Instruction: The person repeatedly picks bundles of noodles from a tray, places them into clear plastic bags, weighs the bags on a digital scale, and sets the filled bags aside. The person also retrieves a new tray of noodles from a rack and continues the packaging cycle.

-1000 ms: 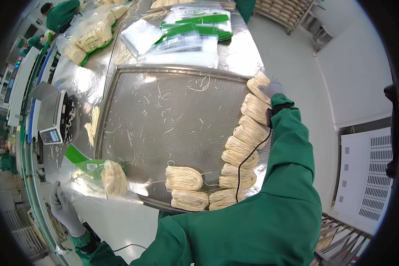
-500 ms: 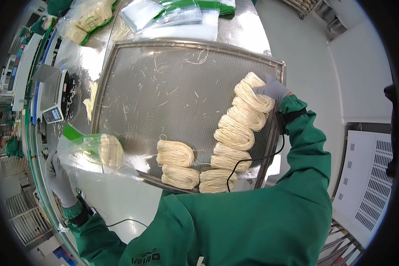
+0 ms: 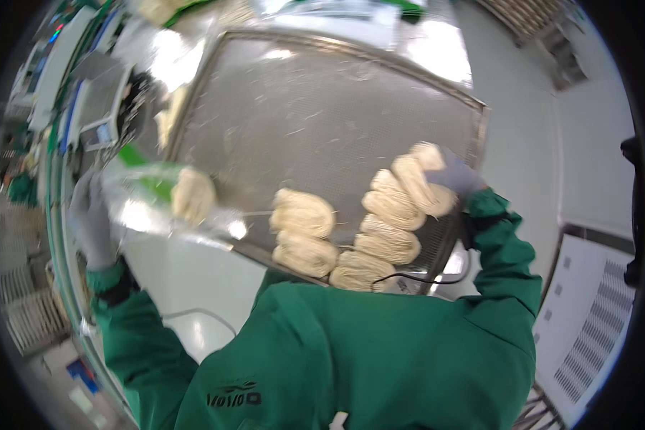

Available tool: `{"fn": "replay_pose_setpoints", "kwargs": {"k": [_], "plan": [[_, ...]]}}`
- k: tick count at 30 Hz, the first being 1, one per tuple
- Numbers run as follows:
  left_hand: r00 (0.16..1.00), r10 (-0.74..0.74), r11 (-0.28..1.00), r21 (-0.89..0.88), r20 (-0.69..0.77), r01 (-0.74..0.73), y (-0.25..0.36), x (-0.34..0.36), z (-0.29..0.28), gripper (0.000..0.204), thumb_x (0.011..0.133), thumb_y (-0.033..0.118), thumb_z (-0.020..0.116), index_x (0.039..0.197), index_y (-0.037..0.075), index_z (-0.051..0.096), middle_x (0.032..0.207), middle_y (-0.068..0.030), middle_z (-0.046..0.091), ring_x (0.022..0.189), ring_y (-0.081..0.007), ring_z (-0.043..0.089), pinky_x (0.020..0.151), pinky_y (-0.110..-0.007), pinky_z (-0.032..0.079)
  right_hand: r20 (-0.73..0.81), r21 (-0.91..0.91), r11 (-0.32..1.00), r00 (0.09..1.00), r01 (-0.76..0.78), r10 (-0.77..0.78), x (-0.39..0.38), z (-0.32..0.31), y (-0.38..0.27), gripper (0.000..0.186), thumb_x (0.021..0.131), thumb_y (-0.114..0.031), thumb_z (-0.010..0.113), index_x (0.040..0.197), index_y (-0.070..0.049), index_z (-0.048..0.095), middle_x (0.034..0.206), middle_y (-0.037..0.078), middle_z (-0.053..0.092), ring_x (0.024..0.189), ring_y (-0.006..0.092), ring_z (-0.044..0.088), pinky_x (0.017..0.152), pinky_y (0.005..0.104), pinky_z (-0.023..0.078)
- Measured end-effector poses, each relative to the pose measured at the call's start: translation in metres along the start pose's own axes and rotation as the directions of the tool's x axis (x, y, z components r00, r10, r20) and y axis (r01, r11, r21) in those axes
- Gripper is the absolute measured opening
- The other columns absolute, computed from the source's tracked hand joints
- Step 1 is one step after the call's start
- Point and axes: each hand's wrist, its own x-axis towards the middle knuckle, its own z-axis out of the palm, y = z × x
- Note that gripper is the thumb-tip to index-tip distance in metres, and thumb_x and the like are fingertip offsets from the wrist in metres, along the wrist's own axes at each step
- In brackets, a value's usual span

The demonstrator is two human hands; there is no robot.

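Note:
My left hand (image 3: 93, 208), in a grey glove, is closed on the edge of a clear plastic bag (image 3: 136, 211) with a green panel and a pale noodle bundle (image 3: 192, 197) inside, over the left corner of a mesh metal tray (image 3: 315, 107). My right hand (image 3: 451, 172) grips noodle bundles (image 3: 419, 183) at the upper end of a column on the tray's right side; its fingertips are partly hidden. More bundles (image 3: 383, 247) lie below it, and two others (image 3: 301, 229) sit near the tray's lower middle. The picture is blurred by motion.
A scale (image 3: 97, 132) and loose noodles (image 3: 170, 115) are on the metal table at left, beside a conveyor (image 3: 54, 93). Bags (image 3: 330, 14) lie beyond the tray. A green-clad co-worker (image 3: 23, 188) is at far left. A rack (image 3: 523, 18) stands upper right.
My right hand has come toward me, drawing the upper bundles down and bunching the column. My left hand and the bag have risen in the picture; the view has shifted.

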Motion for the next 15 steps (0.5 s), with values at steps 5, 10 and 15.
{"fn": "replay_pose_setpoints", "kwargs": {"k": [5, 10, 15], "plan": [[0.985, 0.152, 0.985, 0.095, -0.082, -0.144, -0.005, 0.010, 0.002, 0.021, 0.088, 0.015, 0.063, 0.108, 0.007, 0.068, 0.083, -0.0074, 0.069, 0.071, -0.0175, 0.063, 0.068, -0.030, 0.050, 0.014, -0.064, 0.995, 0.997, 0.075, -0.074, -0.026, 0.026, -0.010, 0.059, 0.077, -0.019, 0.076, 0.125, 0.003, 0.048, 0.110, 0.015, 0.063, 0.098, 0.0233, 0.063, 0.085, 0.0345, 0.050], [0.996, 0.064, 0.958, -0.285, 0.057, -0.045, -0.004, 0.016, 0.013, 0.022, 0.088, 0.011, 0.063, 0.109, 0.008, 0.068, 0.064, 0.0011, 0.059, 0.054, -0.0048, 0.048, 0.049, -0.024, 0.040, -0.037, 0.158, 0.987, 0.999, -0.007, 0.013, -0.043, 0.061, -0.159, 0.058, 0.080, -0.016, 0.072, 0.127, 0.004, 0.045, 0.119, 0.015, 0.059, 0.107, 0.0241, 0.058, 0.092, 0.0347, 0.047], [0.972, 0.101, 0.939, -0.344, 0.210, -0.023, 0.010, 0.008, 0.014, 0.021, 0.090, 0.016, 0.061, 0.109, 0.009, 0.066, 0.058, 0.0019, 0.056, 0.048, -0.0041, 0.048, 0.043, -0.022, 0.037, 0.042, 0.127, 0.764, 0.766, 0.633, -0.642, -0.035, 0.183, -0.290, 0.052, 0.081, -0.012, 0.068, 0.127, 0.000, 0.047, 0.116, 0.015, 0.056, 0.107, 0.0252, 0.057, 0.092, 0.0365, 0.045]]}}
